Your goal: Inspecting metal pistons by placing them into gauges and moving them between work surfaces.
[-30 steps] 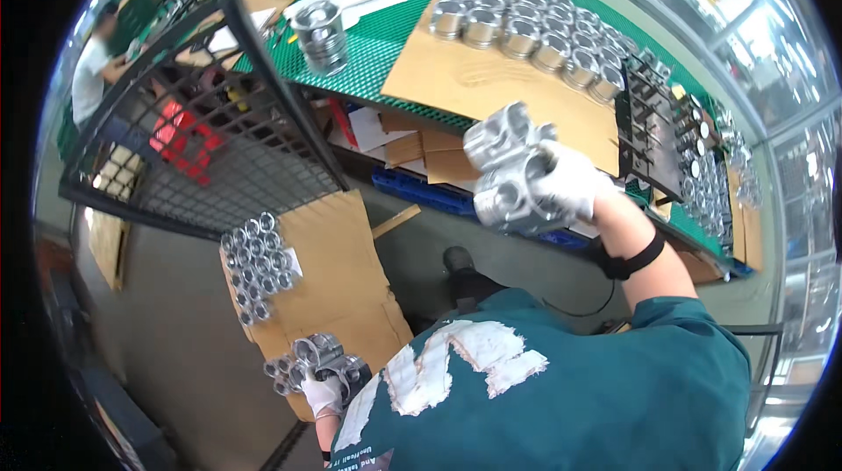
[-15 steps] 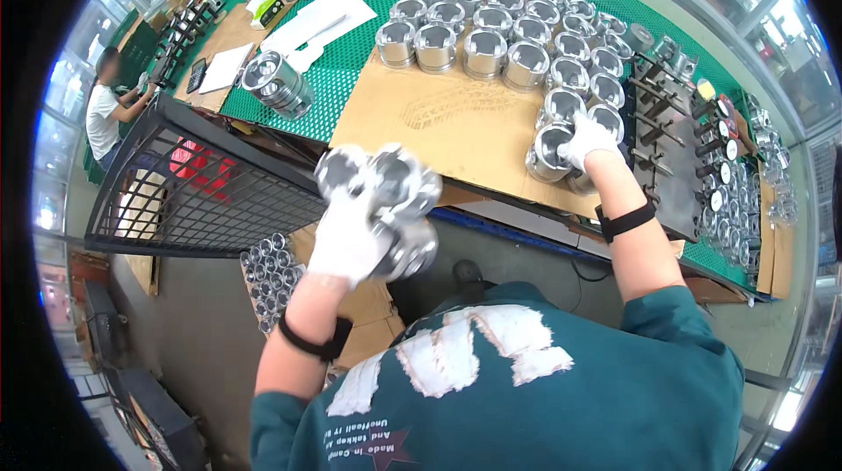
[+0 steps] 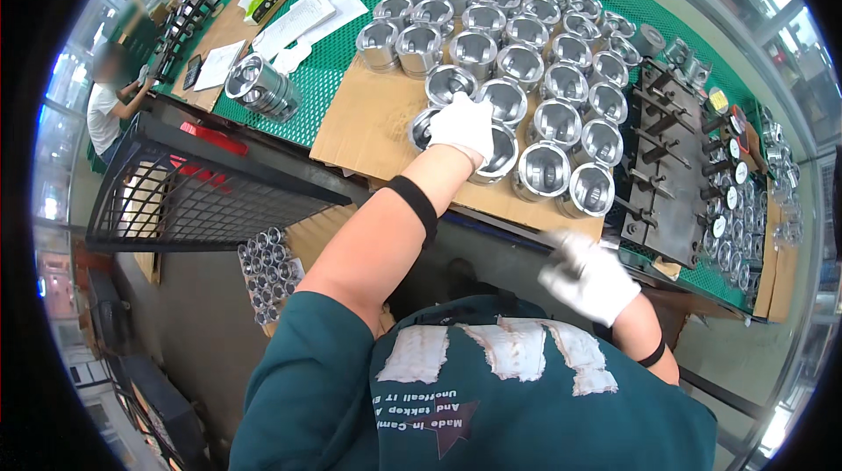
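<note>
Reaching over the cardboard sheet (image 3: 355, 133) with the left hand (image 3: 460, 131), white-gloved, and touching the near-left pistons (image 3: 520, 65). Cannot tell how firmly gripping, with fingers mostly hidden under the glove. Holding the right hand (image 3: 592, 278), also gloved, just off the sheet's near edge, apart from the pistons. Blurred at the fingertips; cannot tell whether wide or narrow. Finding the pistons upright in close rows on the sheet. Noting at right a metal fixture (image 3: 680, 195), then white dial gauges (image 3: 736, 174). Noting at left, on green mat (image 3: 322, 92), a silver cylinder stack (image 3: 261, 87) near paper sheets (image 3: 303, 22). Recording lower down a second piston group (image 3: 270, 269) near a black mesh panel (image 3: 219, 174).
</note>
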{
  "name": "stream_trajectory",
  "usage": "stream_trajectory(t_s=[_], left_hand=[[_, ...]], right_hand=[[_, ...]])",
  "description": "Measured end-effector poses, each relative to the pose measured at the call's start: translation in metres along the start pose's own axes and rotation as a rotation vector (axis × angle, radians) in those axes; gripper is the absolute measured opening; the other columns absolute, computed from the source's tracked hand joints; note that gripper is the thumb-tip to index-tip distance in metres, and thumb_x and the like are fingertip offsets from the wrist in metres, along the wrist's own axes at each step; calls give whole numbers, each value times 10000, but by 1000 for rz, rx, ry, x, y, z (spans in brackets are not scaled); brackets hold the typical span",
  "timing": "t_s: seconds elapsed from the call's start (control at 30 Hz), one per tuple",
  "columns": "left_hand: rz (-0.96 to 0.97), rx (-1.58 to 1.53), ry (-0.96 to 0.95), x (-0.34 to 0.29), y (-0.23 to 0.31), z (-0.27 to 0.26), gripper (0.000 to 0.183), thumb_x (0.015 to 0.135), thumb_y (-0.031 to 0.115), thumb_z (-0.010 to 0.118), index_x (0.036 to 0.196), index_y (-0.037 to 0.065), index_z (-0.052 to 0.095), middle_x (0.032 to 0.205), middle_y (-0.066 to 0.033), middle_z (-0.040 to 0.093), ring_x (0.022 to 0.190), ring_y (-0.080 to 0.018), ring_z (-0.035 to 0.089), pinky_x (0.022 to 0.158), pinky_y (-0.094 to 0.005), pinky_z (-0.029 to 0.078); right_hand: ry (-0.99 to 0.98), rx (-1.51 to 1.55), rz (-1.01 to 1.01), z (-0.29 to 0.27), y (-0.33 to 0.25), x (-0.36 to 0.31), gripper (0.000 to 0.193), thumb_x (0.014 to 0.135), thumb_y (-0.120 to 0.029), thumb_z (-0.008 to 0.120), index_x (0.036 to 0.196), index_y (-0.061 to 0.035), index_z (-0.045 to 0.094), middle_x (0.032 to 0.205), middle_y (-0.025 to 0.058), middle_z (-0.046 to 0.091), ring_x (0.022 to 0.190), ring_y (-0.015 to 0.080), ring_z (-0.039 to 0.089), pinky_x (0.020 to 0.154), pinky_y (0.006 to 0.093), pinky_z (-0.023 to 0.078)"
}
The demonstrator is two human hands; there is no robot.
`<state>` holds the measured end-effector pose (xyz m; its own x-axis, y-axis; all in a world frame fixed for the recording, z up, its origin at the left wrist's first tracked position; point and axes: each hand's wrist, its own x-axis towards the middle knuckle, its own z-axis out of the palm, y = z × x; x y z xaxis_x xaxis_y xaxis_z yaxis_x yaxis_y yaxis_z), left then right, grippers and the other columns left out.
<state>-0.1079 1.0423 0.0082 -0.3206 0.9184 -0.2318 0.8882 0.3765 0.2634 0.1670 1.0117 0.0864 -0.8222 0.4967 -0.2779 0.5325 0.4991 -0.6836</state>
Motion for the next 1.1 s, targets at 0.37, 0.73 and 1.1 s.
stream_trajectory(t_s=[0.37, 0.73, 1.1], left_hand=[[425, -1180, 874, -300, -30, -109, 76, 734, 25, 725, 758, 71, 669, 774, -53, 668, 648, -194, 657, 578, -293, 518], [214, -712, 742, -651, -202, -93, 65, 868, 79, 637, 834, 29, 662, 847, -88, 674, 685, -183, 656, 606, -289, 527], [-1812, -574, 113, -811, -436, 388, 378, 873, 316, 542, 1164, 123, 688, 1132, -190, 684, 1084, -356, 642, 939, -438, 507]], right_hand=[[-640, 30, -242, 108, -27, 80, 476, 885, -332, 636, 1277, -68, 574, 1176, 203, 645, 1034, 380, 633, 912, 430, 503], [-963, -363, -351, 334, -152, 125, 449, 841, -273, 671, 1229, -53, 626, 1038, 188, 706, 994, 353, 670, 883, 383, 524], [-1382, -1135, -276, 589, -159, 100, 534, 892, -349, 625, 1337, -66, 537, 1301, 224, 588, 1172, 383, 583, 994, 422, 481]])
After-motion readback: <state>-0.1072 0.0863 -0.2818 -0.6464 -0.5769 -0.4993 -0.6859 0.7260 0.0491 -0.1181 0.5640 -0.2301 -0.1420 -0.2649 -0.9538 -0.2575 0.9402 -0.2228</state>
